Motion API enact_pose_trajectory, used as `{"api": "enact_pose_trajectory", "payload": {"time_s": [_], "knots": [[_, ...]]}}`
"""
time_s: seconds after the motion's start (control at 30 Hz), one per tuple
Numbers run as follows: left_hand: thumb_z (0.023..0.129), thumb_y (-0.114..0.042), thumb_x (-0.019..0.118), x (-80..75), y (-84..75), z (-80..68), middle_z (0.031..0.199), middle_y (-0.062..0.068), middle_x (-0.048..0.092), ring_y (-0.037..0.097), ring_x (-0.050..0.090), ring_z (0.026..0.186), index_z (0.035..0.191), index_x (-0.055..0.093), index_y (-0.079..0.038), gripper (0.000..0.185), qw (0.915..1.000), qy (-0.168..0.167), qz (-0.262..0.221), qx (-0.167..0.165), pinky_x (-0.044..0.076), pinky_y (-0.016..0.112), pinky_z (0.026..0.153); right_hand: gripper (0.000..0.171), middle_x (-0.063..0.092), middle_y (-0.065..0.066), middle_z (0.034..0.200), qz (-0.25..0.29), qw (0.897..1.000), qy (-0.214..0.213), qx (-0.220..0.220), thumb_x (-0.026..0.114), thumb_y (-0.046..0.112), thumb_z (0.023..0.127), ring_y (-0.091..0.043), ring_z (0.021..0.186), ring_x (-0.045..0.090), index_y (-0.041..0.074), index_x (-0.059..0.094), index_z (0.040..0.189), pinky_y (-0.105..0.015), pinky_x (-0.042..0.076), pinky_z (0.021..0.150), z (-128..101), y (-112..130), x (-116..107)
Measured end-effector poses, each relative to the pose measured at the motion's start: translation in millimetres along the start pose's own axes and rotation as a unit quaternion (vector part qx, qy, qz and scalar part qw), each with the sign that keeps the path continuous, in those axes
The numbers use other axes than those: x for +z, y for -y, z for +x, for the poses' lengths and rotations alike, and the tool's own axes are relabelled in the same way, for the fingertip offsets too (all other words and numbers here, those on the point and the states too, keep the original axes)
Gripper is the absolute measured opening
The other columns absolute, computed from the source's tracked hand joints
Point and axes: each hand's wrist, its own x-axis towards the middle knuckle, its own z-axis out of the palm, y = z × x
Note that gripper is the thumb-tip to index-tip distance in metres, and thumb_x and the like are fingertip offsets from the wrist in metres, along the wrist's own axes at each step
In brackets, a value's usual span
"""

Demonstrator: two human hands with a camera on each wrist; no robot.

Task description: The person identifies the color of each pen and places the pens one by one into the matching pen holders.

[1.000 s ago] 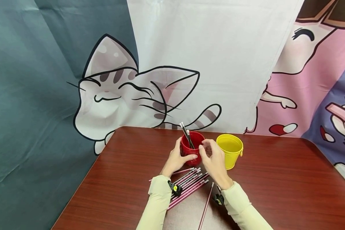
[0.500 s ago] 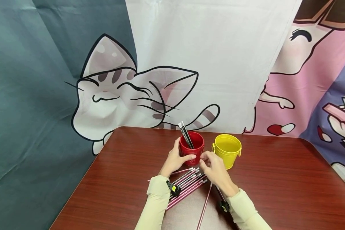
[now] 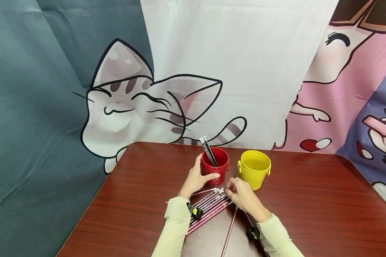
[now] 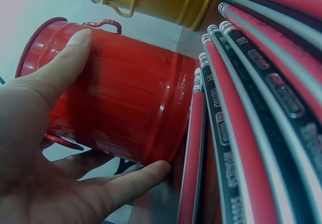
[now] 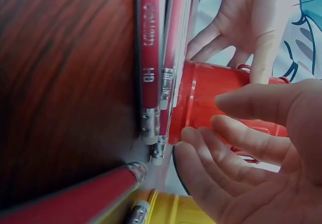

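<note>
In the head view my left hand (image 3: 193, 180) holds a small red bucket (image 3: 223, 174) by its side. The left wrist view shows the thumb along one side of the bucket and the fingers on the other. Black pencils (image 3: 209, 151) with white erasers lean inside it, their lower ends hidden by the wall. My right hand (image 3: 243, 195) hovers beside the eraser ends of a pile of red and black striped pencils (image 3: 209, 204). Its fingers (image 5: 241, 133) are loosely bent with nothing between them in the right wrist view.
A yellow bucket (image 3: 255, 175) with side handles stands right of the red one. One loose red pencil (image 3: 229, 233) lies apart from the pile, and another (image 3: 249, 218) is partly under my right wrist. Behind the brown table (image 3: 308, 192) hangs a cartoon cloth (image 3: 244, 71).
My right hand has come down from the red bucket's rim to the pencil pile. The black pencils in the bucket now lean close together. My left hand keeps its hold.
</note>
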Motion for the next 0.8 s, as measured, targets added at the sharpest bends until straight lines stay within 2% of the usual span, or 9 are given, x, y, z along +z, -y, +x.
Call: {"api": "enact_pose_trajectory", "payload": {"time_s": [0.17,0.43,0.67,0.8], "knots": [[0.071,-0.040,0.076,-0.5,0.1,0.3,0.135,-0.004,0.044,0.015,0.042,0.123,0.141,0.021,-0.034,0.089,1.0000,0.001,-0.006,-0.002,0.038,0.040,0.101,0.013,0.051,0.000,0.072,-0.011,0.999,0.031,0.013,0.068,0.005,0.076,-0.011,0.065,0.047,0.013,0.058,0.076,-0.022,0.042,0.058,-0.5,-0.2,1.7],[0.072,-0.039,0.076,-1.3,-1.3,-0.3,0.134,-0.005,0.044,0.013,0.043,0.122,0.141,0.021,-0.034,0.089,1.0000,0.001,-0.009,0.000,0.038,0.040,0.101,0.016,0.048,0.002,0.069,-0.019,0.999,0.035,0.014,0.068,0.005,0.074,-0.010,0.063,0.044,0.013,0.055,0.069,-0.022,0.039,0.056,-2.0,0.8,3.5],[0.074,-0.032,0.076,0.0,-1.2,-0.1,0.137,0.003,0.043,0.022,0.041,0.125,0.143,0.020,-0.027,0.089,0.9996,0.004,-0.027,0.006,0.036,0.046,0.101,0.021,0.045,0.003,0.066,-0.029,0.998,0.048,0.018,0.068,0.007,0.073,-0.009,0.059,0.042,0.015,0.052,0.062,-0.021,0.037,0.053,-3.4,0.8,4.9],[0.073,-0.032,0.076,-0.4,-2.6,-1.5,0.137,0.002,0.043,0.021,0.041,0.124,0.143,0.020,-0.029,0.089,0.9996,0.003,-0.027,0.005,0.036,0.046,0.101,0.024,0.045,0.003,0.065,-0.029,0.998,0.060,0.018,0.070,0.010,0.073,-0.010,0.058,0.041,0.015,0.051,0.059,-0.021,0.037,0.052,-3.6,0.2,5.0]]}}
